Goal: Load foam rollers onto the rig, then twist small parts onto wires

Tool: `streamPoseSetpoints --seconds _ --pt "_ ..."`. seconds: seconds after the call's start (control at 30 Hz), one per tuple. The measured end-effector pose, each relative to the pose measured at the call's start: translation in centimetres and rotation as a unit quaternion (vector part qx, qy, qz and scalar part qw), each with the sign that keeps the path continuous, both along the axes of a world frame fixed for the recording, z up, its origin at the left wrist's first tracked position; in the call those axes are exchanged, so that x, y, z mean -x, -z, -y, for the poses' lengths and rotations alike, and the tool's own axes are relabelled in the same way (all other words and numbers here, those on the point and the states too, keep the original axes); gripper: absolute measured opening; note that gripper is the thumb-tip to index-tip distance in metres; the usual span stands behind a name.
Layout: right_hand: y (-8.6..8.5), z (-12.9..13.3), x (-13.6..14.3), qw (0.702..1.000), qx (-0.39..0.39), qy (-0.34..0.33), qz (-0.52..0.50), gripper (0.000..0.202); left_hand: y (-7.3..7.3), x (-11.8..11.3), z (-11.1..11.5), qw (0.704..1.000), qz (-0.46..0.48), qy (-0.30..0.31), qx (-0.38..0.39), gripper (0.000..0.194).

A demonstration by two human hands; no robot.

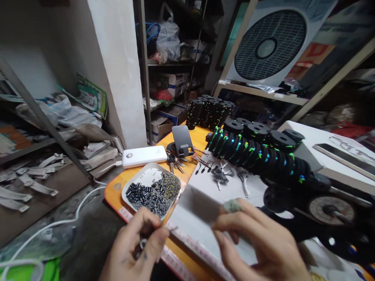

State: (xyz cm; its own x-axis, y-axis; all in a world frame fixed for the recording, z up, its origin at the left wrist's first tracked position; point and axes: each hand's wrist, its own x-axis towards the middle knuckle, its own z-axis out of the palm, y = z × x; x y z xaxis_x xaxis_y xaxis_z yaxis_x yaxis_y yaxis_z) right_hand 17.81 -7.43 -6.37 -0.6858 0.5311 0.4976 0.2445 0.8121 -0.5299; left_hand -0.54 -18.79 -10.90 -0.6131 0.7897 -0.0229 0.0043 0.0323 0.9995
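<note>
My left hand point(134, 247) is closed near the front edge of the table, thumb and forefinger pinching a small thin grey piece point(173, 229) whose tip sticks out to the right. Something shiny shows inside its curled fingers, too hidden to name. To the right, over white paper, my right hand point(257, 245) has thumb and fingertips brought together; whatever they may hold is not visible. A grey-green wrap point(232, 205) covers one of its fingers. Just beyond my left hand lies a white tray point(126, 202) of small dark cylinders and grey parts.
Behind the tray are a white power bank point(144, 156), keys point(172, 159) and a phone stand point(183, 139). Dark leaded parts point(220, 174) lie on the paper. A black spool roller point(257, 155) with green threads stands right, near a white box point(307, 148). A fan point(267, 47) stands behind.
</note>
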Motion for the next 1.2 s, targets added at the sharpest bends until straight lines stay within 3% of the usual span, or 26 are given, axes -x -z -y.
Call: streamPoseSetpoints --seconds 0.07,0.13,0.23,0.33,0.43,0.57,0.67,0.8,1.0,1.2 --pt "-0.2 -0.4 -0.4 1.000 0.006 0.016 -0.007 0.011 0.3 0.6 -0.6 0.998 -0.060 0.001 -0.009 0.037" --pt "-0.3 -0.5 -0.5 1.000 0.029 0.011 0.002 0.013 0.5 0.8 -1.6 0.987 -0.138 0.080 0.009 0.025" --pt "-0.5 -0.3 -0.1 0.998 0.059 -0.004 0.020 0.016 0.9 0.2 -3.5 0.930 -0.255 0.254 0.069 0.015" --pt "-0.6 -0.1 0.3 0.998 0.056 -0.008 0.003 0.013 1.2 -0.6 -4.8 0.889 -0.312 0.322 0.094 0.028" --pt "-0.3 -0.4 0.5 0.997 0.064 -0.017 -0.023 0.013 1.7 -0.6 -4.6 0.907 -0.278 0.309 0.067 0.051" --pt "0.9 -0.5 0.4 0.994 0.088 0.034 -0.053 0.010 1.8 -0.3 -3.3 0.961 -0.074 0.265 0.022 0.032" --pt "2.0 -0.1 0.6 0.994 0.067 0.060 -0.063 0.009 1.7 -0.5 -2.8 0.961 0.074 0.268 -0.011 0.027" --pt "2.4 0.5 1.2 0.996 0.047 0.041 -0.057 0.013 1.8 -1.5 -2.7 0.941 0.181 0.273 -0.080 0.029" --pt "2.2 0.9 1.6 0.996 0.053 0.027 -0.072 0.013 1.6 -2.7 -2.4 0.950 0.195 0.238 -0.057 0.034" --pt "2.2 1.3 1.6 0.996 0.043 0.032 -0.078 0.014 1.6 -3.5 -2.1 0.944 0.245 0.205 -0.085 0.032"
